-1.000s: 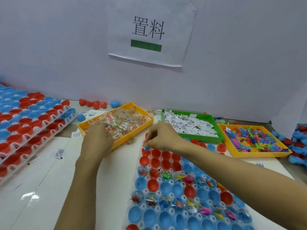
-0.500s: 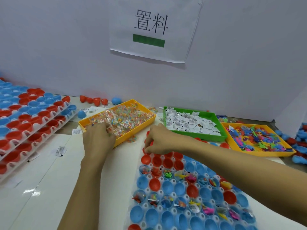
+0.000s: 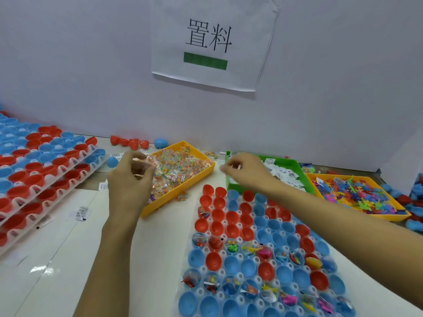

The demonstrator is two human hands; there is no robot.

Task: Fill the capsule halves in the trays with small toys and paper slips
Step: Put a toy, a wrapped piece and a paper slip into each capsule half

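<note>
A clear tray (image 3: 239, 275) of red and blue capsule halves lies at the lower right; several halves hold small toys and slips. My left hand (image 3: 130, 179) hovers at the near left end of a yellow bin (image 3: 183, 191) of clear toy packets, its curled fingers gripping a few clear packets (image 3: 143, 164). My right hand (image 3: 248, 173) is raised over the left end of the green bin (image 3: 301, 177) of paper slips. Its fingertips pinch something small and pale, too blurred to name.
A second yellow bin (image 3: 377, 216) of coloured flat toys stands at the right. Stacked trays of red and blue halves (image 3: 45, 170) fill the left side. Loose halves (image 3: 128, 141) lie by the back wall, and stray slips (image 3: 81, 212) dot the table.
My right hand has lifted off the capsule tray's far end and moved up over the green bin. My left hand has risen out of the yellow bin with packets.
</note>
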